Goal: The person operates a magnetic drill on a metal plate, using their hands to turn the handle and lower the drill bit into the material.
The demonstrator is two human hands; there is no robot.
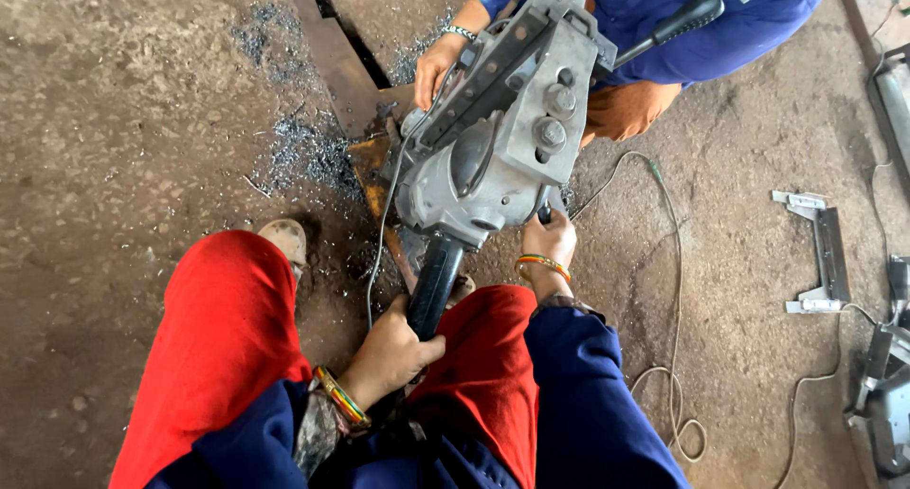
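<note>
The left hand [391, 352] is wrapped tight round the black rubber handle [435, 285] of the heavy grey metal drilling machine [493, 138], steadying it on the rusty steel bar [379, 181] on the floor. The right hand [550, 243] is closed on the machine's underside, bracing it. A co-worker's hand [438, 64] holds the far end.

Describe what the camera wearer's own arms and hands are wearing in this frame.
Both hands are bare, no gloves. The left hand has multicoloured striped bangles at the wrist and a dark blue sleeve with a patterned cuff beneath. The right hand wears similar orange, green and red bangles above a dark blue sleeve.
</note>
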